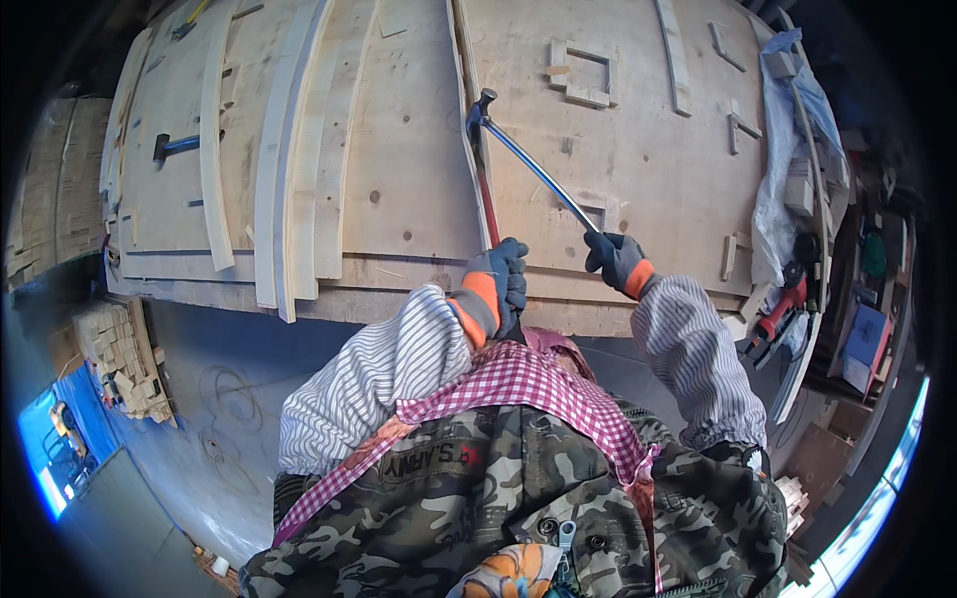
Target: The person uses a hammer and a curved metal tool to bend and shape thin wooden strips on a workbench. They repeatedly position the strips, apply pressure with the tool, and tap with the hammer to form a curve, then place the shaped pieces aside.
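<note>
Right grip (620, 263) was wrapped round claw hammer (543, 177) at handle end | left grip (498, 281) curled round red bar (488, 211) | hammer's head lay over plywood counter (409, 169) | judged head-heavy, rigid, slick-shafted; handle end suited holding

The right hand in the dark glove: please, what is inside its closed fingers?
The right hand grips the lower handle of a hammer. The gripped part and the palm cannot be seen, because the gloved fingers cover them.
</note>
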`<control>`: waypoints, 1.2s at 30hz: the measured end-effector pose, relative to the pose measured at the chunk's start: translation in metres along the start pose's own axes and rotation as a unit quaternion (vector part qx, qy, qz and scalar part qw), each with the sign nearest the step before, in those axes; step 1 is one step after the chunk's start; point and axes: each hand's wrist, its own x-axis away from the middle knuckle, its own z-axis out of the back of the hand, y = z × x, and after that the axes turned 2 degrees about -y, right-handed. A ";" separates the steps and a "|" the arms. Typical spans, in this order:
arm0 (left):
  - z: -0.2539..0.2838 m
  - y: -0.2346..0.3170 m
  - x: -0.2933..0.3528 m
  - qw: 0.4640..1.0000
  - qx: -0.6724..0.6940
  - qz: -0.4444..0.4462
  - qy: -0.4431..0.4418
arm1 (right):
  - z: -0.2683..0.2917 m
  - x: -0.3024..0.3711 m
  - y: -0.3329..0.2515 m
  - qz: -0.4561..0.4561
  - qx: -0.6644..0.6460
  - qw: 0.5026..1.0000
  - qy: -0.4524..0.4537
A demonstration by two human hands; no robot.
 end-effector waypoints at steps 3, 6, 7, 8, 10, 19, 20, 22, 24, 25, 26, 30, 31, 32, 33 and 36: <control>0.037 0.031 0.025 0.999 -0.002 0.025 -0.035 | 0.032 -0.027 0.008 0.056 0.081 0.995 0.010; 0.073 0.060 0.049 0.998 -0.006 0.035 -0.057 | 0.053 -0.047 0.018 0.122 0.218 0.968 0.031; 0.081 0.064 0.054 0.999 -0.019 0.028 -0.016 | 0.057 -0.052 0.021 0.128 0.239 0.962 0.025; 0.085 0.064 0.055 0.997 -0.069 0.017 0.014 | 0.059 -0.055 0.023 0.122 0.261 0.957 0.023; 0.087 0.063 0.058 0.997 -0.079 0.005 -0.004 | 0.060 -0.059 0.025 0.117 0.282 0.952 0.025; 0.103 0.109 0.098 0.928 -0.351 -0.032 0.119 | 0.090 -0.066 0.012 0.196 0.333 0.923 -0.011; 0.107 0.113 0.099 0.912 -0.389 -0.036 0.123 | 0.093 -0.068 0.011 0.199 0.342 0.918 -0.014; 0.113 0.116 0.099 0.885 -0.443 -0.045 0.133 | 0.095 -0.071 0.013 0.195 0.340 0.920 -0.023; 0.117 0.112 0.096 0.880 -0.453 -0.043 0.133 | 0.091 -0.072 0.019 0.168 0.318 0.932 -0.037; 0.119 0.109 0.095 0.866 -0.473 -0.042 0.159 | 0.088 -0.071 0.022 0.166 0.336 0.926 -0.036; 0.120 0.104 0.093 0.888 -0.443 -0.014 0.126 | 0.085 -0.069 0.026 0.158 0.347 0.924 -0.042; 0.135 0.093 0.090 0.925 -0.379 0.016 0.025 | 0.080 -0.064 0.032 0.145 0.414 0.898 -0.040; 0.140 0.094 0.090 0.931 -0.364 0.025 0.008 | 0.083 -0.066 0.031 0.119 0.430 0.893 -0.057; 0.145 0.098 0.089 0.917 -0.399 0.010 -0.015 | 0.087 -0.069 0.029 0.125 0.453 0.882 -0.041; 0.150 0.103 0.086 0.900 -0.432 -0.014 -0.054 | 0.092 -0.072 0.026 0.156 0.454 0.877 -0.021; 0.162 0.117 0.075 0.811 -0.565 -0.088 -0.121 | 0.103 -0.087 0.020 0.184 0.504 0.842 0.050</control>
